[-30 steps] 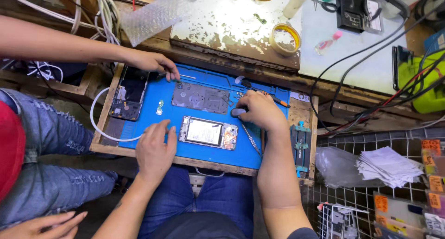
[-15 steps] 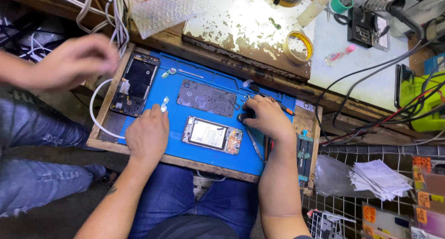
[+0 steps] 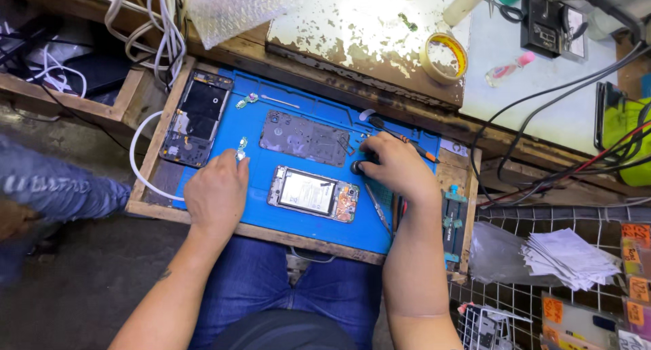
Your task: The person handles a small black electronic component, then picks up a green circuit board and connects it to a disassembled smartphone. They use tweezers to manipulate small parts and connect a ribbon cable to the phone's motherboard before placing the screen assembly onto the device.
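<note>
Left hand (image 3: 217, 194) rests palm-down, fingers loosely curled and holding nothing, on the blue repair mat (image 3: 305, 231), left of the opened phone (image 3: 313, 195); right hand (image 3: 397, 168) pinches a small dark tool (image 3: 357, 166) just right of it; another person's hand over the far-left phone frame (image 3: 196, 118) has gone.

I see my left hand (image 3: 215, 195) flat on the blue mat (image 3: 305, 221), my right hand (image 3: 399, 168) gripping a small tool beside the opened phone (image 3: 313, 194).

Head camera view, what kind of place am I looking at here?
Most likely a phone repair bench: an opened phone lies on a blue work mat between both hands, beside a separate back cover, a bare phone frame and tweezers.
</note>
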